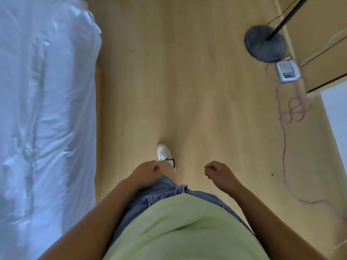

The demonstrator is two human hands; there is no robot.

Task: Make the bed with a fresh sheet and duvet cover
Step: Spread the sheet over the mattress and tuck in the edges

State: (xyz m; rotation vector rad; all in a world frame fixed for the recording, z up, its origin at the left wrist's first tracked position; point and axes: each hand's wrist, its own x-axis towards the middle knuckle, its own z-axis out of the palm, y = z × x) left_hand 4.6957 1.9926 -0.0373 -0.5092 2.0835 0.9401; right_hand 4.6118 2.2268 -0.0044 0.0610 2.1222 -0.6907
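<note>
Progress: the bed (pixel 47 109) runs along the left edge of view, covered w/ rumpled white bedding (pixel 56 139) that drapes over its side toward the floor (pixel 187 91). Can't tell if that's the fresh sheet, the duvet, or both, as it's blurred w/ no clear seam. There are creases and folds all over, so my read is that the linen is on but not smoothed. Flattening and squaring the edges are prob. left. No pillows or spare linen in view, and the ends of the bed are out of frame, so I can't judge the whole job.

Hands: the left hand (pixel 145 172) and right hand (pixel 218 172) are both in front of the waist, fingers loosely curled, w/ nothing in them. Neither touches the bedding. The bed is off to the person's left, apart from both hands. One white shoe (pixel 164 153) is forward on the floor, so this looks like a step alongside the bed, not work on it. Denim shorts (pixel 169 190) and a pale yellow-green top (pixel 178 231) fill the bottom of view.

Room: light wood floor. At upper right there's a round dark lamp base (pixel 265 44) w/ a black pole (pixel 287 15) rising from it. Just beside the base sits a small white keypad device (pixel 288 71). A thin purple cord (pixel 283 137) loops away from it across the floor, so it's a trip risk if the route goes that side.
</note>
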